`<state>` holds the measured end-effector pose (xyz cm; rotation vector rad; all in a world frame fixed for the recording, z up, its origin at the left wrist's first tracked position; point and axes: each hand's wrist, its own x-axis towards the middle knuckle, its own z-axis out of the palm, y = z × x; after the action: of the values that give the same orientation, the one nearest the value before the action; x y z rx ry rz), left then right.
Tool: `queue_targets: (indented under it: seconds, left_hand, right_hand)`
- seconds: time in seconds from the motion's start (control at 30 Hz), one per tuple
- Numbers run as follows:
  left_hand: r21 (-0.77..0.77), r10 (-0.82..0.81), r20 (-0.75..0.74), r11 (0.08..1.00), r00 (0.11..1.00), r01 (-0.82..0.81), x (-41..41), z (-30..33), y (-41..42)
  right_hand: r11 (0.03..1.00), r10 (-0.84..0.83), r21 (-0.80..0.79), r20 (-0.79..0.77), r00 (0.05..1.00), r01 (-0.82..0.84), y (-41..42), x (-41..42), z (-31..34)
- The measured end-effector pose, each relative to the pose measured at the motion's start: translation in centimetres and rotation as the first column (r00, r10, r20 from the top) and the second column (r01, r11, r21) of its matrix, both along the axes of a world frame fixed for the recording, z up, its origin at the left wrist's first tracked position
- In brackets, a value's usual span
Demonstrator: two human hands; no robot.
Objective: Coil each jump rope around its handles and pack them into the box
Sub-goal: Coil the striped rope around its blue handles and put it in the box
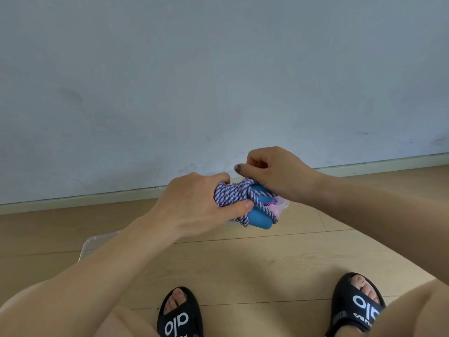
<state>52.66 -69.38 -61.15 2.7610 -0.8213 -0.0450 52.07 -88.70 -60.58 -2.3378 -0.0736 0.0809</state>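
Left grip: the left hand (194, 205) is curled round the rope (233, 194) bundle from the left, thumb pressed on the coils near the handles (258, 216).
Right grip: the right hand (272, 172) is above and to the right of the bundle, fingers curled in; its lower fingers touch the top turns of rope. Whether it pinches a strand cannot be told, since the fingertips are hidden.
Rope: blue-and-white braided cord, wound in several turns around the blue handles, with one strand crossing diagonally over them. It is held in the air between both hands, above the floor (255, 263).
Handles: two blue ones side by side, rounded ends pointing down and toward the viewer.
Box: a clear box (284, 205) shows just behind and below the bundle, mostly hidden by it; something pink and purple lies inside.
Lid: a clear plastic sheet (97, 242) lies on the floor to the left, partly behind the left forearm.
Setting: pale wood floor, grey-blue wall (218, 69), black slides (181, 314) on both feet at the bottom.
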Motion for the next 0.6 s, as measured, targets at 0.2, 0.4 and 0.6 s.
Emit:
queue_targets:
  seconds: [0.2,0.4,0.6]
  left_hand:
    - [-0.061,0.010,-0.063,0.998,0.998,-0.014,1.0,0.0,0.8]
    - [-0.136,-0.044,-0.081,0.990,0.996,0.032,1.1,0.1,0.8]
    - [-0.109,-0.113,-0.017,0.988,0.993,0.111,1.4,0.6,1.1]
  right_hand:
    - [0.991,0.059,0.122,0.009,0.998,-0.059,-1.6,-1.1,1.0]
    - [0.867,0.164,0.499,-0.260,0.952,-0.013,-2.1,-1.3,1.5]
    - [0.791,0.259,0.610,-0.397,0.880,0.043,-3.1,-1.2,1.8]
